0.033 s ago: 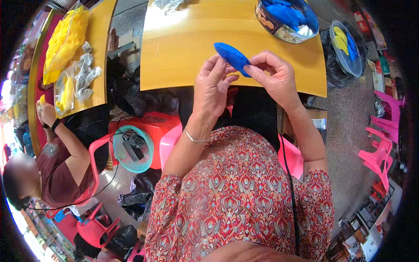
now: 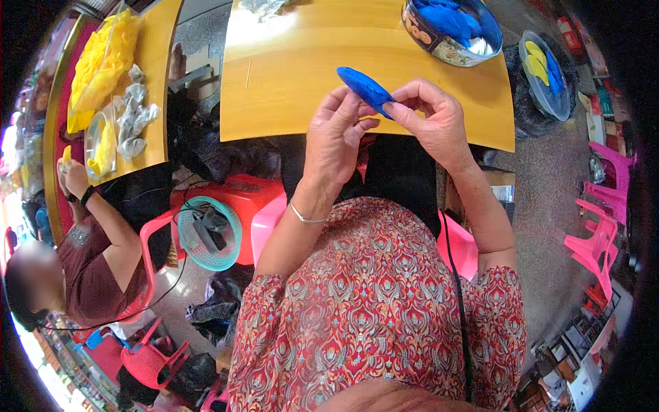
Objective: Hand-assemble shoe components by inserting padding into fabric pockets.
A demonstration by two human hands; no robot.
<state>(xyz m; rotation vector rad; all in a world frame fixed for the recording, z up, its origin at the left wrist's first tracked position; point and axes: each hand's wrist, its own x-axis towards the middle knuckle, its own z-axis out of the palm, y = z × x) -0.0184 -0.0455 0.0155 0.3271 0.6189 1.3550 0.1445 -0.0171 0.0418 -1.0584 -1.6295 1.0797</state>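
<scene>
A blue leaf-shaped piece is held up over the near edge of a yellow wooden table. My right hand pinches its lower end between thumb and fingers. My left hand touches it from the left, with the fingertips on its underside. A round metal tin with several similar blue pieces stands at the table's far right.
A dark bowl with yellow and blue pieces sits right of the table. At left, another person's hand is at a second table with a yellow pile and clear bags. A teal basket, red stool and pink chairs stand around.
</scene>
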